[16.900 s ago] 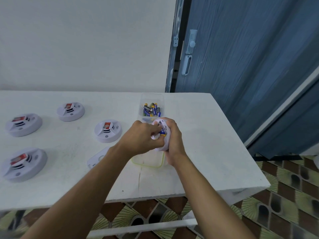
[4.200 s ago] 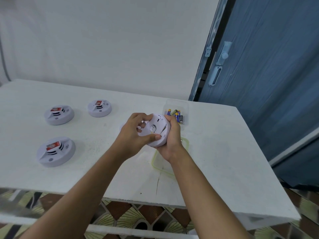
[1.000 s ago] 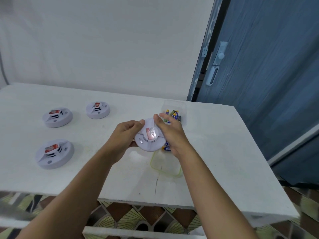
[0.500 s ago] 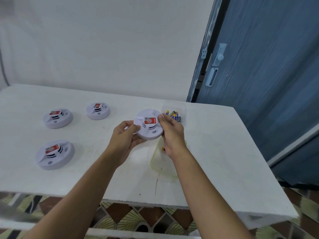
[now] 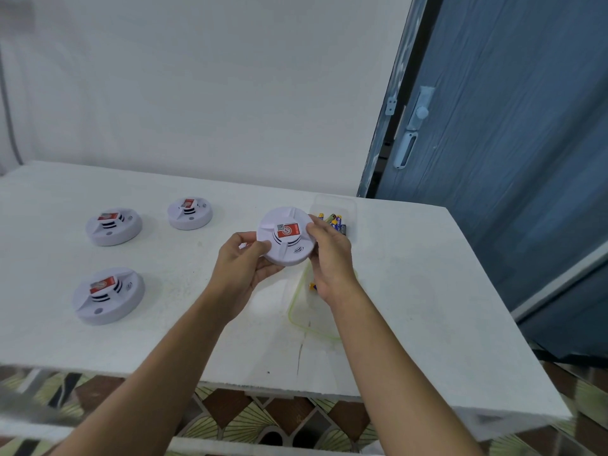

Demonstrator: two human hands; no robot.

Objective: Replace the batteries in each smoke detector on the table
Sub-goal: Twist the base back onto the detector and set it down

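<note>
Sitting label-up and shut on the left of the table [image 5: 411,291] are three smoke detectors: a near-left detector [image 5: 108,295], a far-left detector [image 5: 113,226] and a third detector [image 5: 190,212] a little right of that one. Nothing shows whether their batteries are old or new.

At centre, above the tabletop, the left hand [image 5: 241,269] and right hand [image 5: 329,255] both grip the held detector [image 5: 285,235], fingers curled round its rim, its face with the red label turned up. It looks closed, so I judge this unit done and ready to set down, with up to three left.

Right of it, a clear box [image 5: 335,212] of batteries [image 5: 333,220] stands at the far edge, partly behind the right hand. Nearer lies a green-rimmed lid [image 5: 297,311], mostly hidden by the right forearm; a small blue and yellow object [image 5: 312,286] at the wrist may be a loose battery, too covered to say.
</note>
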